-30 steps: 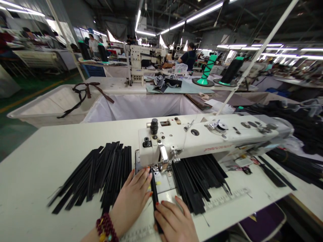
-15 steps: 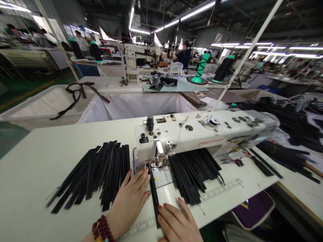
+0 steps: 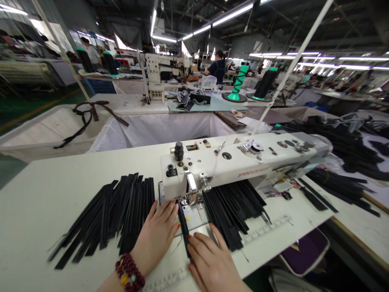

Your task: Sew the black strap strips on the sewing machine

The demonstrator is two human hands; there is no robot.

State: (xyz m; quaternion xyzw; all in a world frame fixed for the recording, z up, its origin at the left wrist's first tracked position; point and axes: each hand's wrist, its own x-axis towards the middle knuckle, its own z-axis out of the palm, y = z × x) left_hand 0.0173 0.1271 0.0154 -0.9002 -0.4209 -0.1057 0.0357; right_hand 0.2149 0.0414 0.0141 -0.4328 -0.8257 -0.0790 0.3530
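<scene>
A narrow black strip (image 3: 183,225) lies on the bed of the white sewing machine (image 3: 237,164), its far end under the presser foot (image 3: 184,200). My left hand (image 3: 158,233) lies flat with fingers stretched out, pressing beside the strip's left edge. My right hand (image 3: 209,259) also lies flat, fingertips touching the strip's near end from the right. A fan of black strips (image 3: 106,215) lies on the table left of my hands. Another pile of black strips (image 3: 234,209) lies under the machine arm on the right.
The white worktable (image 3: 45,190) ends near my body, with a ruler along its front edge (image 3: 267,231). More black strips (image 3: 340,184) lie at the right. Behind stand white cloth bins (image 3: 152,127), another sewing machine (image 3: 161,77), thread cones (image 3: 240,83) and people at work.
The strip has fed further under the presser foot and away from me, and both hands have followed it forward. The view has shifted slightly.
</scene>
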